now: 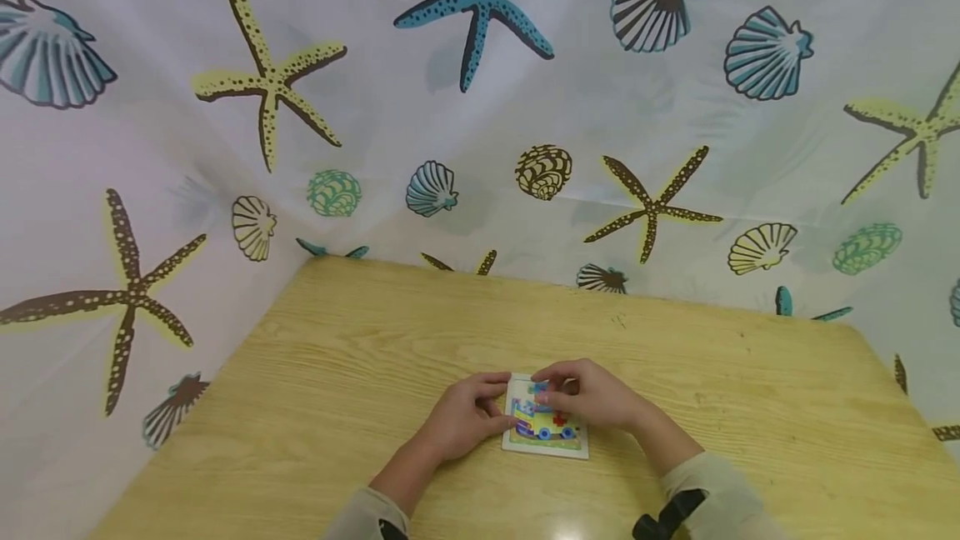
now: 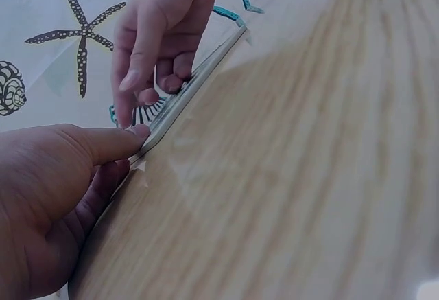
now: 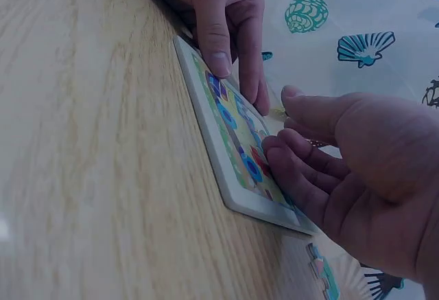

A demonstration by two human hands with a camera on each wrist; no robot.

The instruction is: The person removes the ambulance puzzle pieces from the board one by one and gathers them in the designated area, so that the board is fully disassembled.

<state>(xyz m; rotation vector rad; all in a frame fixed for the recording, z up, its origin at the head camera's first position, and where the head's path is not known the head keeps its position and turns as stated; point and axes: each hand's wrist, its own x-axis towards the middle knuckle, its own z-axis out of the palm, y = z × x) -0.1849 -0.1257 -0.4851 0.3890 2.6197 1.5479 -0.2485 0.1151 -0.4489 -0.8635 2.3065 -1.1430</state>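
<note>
A small jigsaw puzzle in a white frame lies on the wooden table, showing a colourful vehicle with blue wheels. My left hand holds the frame by its left side, the thumb over the near part of that edge and the index finger at the far corner. Over the upper right of the puzzle is my right hand. Its bent fingertips touch the picture, while the thumb stands apart from them in the right wrist view. No loose piece shows between them. This hand hides part of the picture.
Beyond the frame, a teal and pink puzzle piece shows at the bottom of the right wrist view. A white cloth printed with starfish and shells hangs behind the table and along its left side.
</note>
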